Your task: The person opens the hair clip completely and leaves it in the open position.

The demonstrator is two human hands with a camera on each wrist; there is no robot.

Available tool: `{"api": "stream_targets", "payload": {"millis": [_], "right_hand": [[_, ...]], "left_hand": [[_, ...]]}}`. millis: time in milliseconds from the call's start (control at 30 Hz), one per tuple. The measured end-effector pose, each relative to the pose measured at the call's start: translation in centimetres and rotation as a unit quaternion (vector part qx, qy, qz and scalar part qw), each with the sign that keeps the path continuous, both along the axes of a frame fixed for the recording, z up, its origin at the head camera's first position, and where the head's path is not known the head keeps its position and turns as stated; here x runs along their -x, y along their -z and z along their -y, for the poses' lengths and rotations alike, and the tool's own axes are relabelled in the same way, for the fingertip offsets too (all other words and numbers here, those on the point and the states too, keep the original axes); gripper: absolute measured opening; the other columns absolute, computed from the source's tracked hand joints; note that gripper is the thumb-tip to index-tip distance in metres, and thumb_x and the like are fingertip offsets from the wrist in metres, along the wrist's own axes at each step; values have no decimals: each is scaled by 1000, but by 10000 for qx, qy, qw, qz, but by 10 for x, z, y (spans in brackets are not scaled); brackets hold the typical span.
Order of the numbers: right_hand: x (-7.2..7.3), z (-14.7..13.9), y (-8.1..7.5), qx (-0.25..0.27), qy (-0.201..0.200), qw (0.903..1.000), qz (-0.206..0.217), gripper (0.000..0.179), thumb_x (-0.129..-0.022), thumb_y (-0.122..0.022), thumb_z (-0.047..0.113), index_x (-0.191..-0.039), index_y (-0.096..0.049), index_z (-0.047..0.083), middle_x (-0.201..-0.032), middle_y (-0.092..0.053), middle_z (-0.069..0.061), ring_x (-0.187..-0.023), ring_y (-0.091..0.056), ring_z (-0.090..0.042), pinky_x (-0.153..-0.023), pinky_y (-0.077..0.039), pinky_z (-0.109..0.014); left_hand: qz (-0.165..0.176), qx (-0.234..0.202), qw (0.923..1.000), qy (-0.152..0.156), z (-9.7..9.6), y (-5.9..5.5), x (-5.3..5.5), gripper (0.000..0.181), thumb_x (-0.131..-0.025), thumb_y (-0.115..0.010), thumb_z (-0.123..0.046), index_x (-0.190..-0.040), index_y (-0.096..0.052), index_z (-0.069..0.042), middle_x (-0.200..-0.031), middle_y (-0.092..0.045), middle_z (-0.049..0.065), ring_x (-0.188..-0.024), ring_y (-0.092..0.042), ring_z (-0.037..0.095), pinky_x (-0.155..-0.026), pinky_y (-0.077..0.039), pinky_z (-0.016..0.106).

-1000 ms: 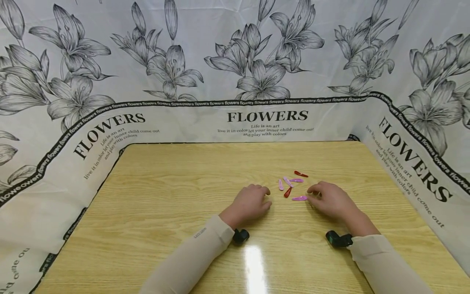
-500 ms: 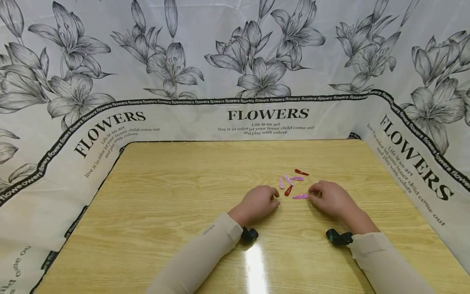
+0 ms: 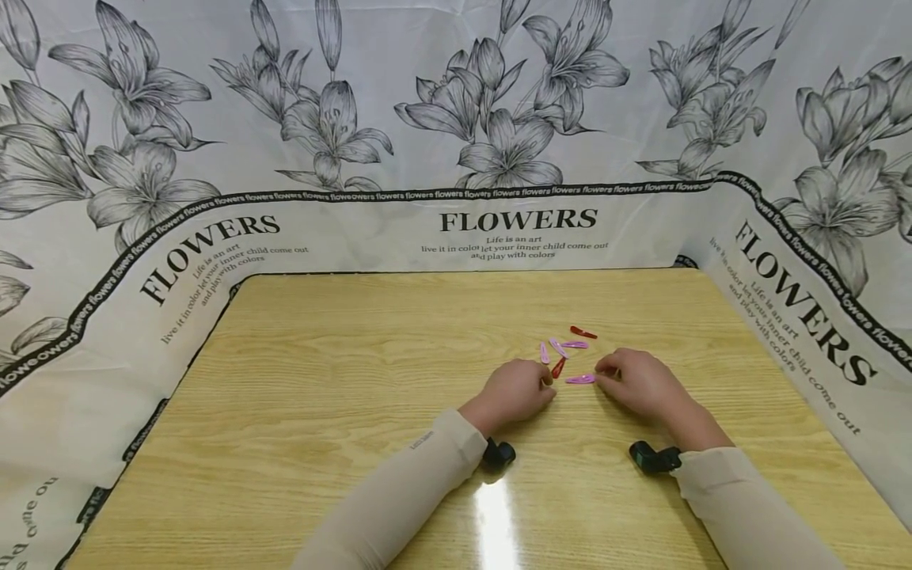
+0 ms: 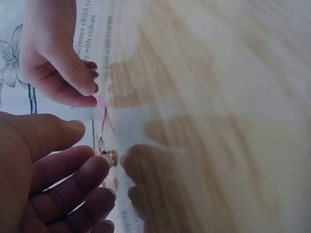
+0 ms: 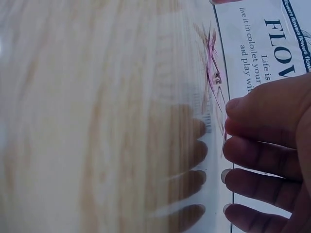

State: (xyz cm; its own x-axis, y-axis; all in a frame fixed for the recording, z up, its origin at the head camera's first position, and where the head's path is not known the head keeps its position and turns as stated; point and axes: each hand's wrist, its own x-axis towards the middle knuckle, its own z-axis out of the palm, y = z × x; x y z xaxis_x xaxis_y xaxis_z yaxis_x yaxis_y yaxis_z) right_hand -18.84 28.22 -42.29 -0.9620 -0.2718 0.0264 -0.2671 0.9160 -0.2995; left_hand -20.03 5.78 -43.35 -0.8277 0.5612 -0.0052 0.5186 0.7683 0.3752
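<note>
In the head view my right hand (image 3: 644,388) pinches the near end of a pink snap hair clip (image 3: 580,379) between thumb and index finger. That clip lies low at the table surface, and in the right wrist view the fingertips hide its end. My left hand (image 3: 518,390) hovers just left of it, thumb and fingers apart with nothing between them. Close to the left fingertips lies a red snap hair clip (image 3: 558,367). Several more clips are behind: an upright pink clip (image 3: 545,353), two pink ones crossing, and another red clip (image 3: 583,332) farthest back.
The pale wooden table (image 3: 342,380) extends around the hands, with a bright glare streak near its front. A white cloth (image 3: 520,229) printed with flowers and lettering walls off the back and sides. A black wrist camera (image 3: 654,457) sits at each cuff.
My left hand has moved right and slightly forward, up to the nearer red hair clip. The right hand stays at the pink hair clip, and the other clips lie as before.
</note>
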Motion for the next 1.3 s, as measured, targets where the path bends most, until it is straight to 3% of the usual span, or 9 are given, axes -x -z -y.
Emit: {"api": "stream_targets", "payload": {"millis": [267,567,800,1300], "right_hand": [[0,1,0,1,-9,10000,-5,19,-89,-66,20,-100,-72,5,-87,-67,-3,-78,-61,-18,-74,-50,-44],[0,4,-1,28,-2,10000,-21,17,-90,-67,20,-98,-73,6,-86,-67,-3,-77,-60,-17,-74,-50,-44],[2,4,-1,40,-22,10000,49,16,-91,-67,19,-98,-73,6,-86,-67,-3,-76,-59,-17,-75,-50,-44],[3,4,1,74,-38,10000,45,16,-90,-67,21,-97,-73,7,-85,-68,-3,-75,-60,-16,-73,-50,-43]], "left_hand": [[-75,-79,9997,-197,-10,-3,-1,20,-94,-59,-29,-103,-74,-20,-95,-72,-8,-81,-64,6,-67,-50,23],[-73,3,9992,-398,-21,-1,0,19,-96,-58,-29,-103,-75,-22,-98,-73,-10,-85,-67,6,-69,-52,23],[-37,-49,9992,-396,-28,1,4,17,-96,-59,-26,-93,-75,-22,-88,-71,-10,-71,-59,4,-59,-46,21],[28,37,9984,-556,-39,1,8,15,-94,-62,-23,-83,-70,-16,-73,-65,-7,-60,-54,6,-54,-42,20]]}}
